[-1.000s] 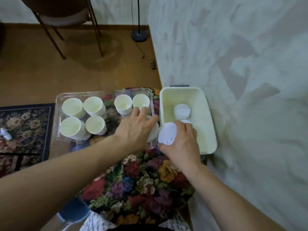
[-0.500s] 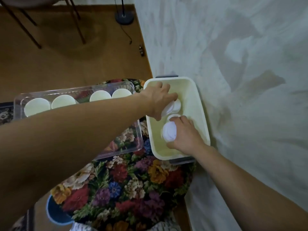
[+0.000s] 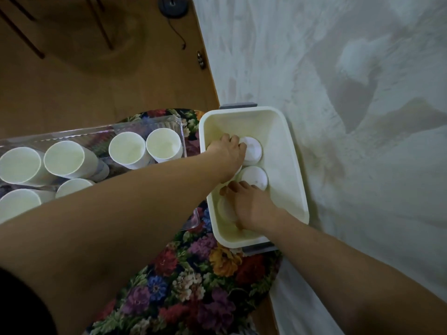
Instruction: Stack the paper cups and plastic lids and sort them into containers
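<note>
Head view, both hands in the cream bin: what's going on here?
A person is sorting white plastic lids into the cream bin. The left hand sets a lid stack at the far end; the right hand rests by another stack and a nearer lid. Paper cups stand in the clear tray beside it.

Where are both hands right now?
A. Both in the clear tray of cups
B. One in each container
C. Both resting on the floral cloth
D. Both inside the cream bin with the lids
D: the left hand and right hand are both down inside the cream bin, among the white lids.
</note>
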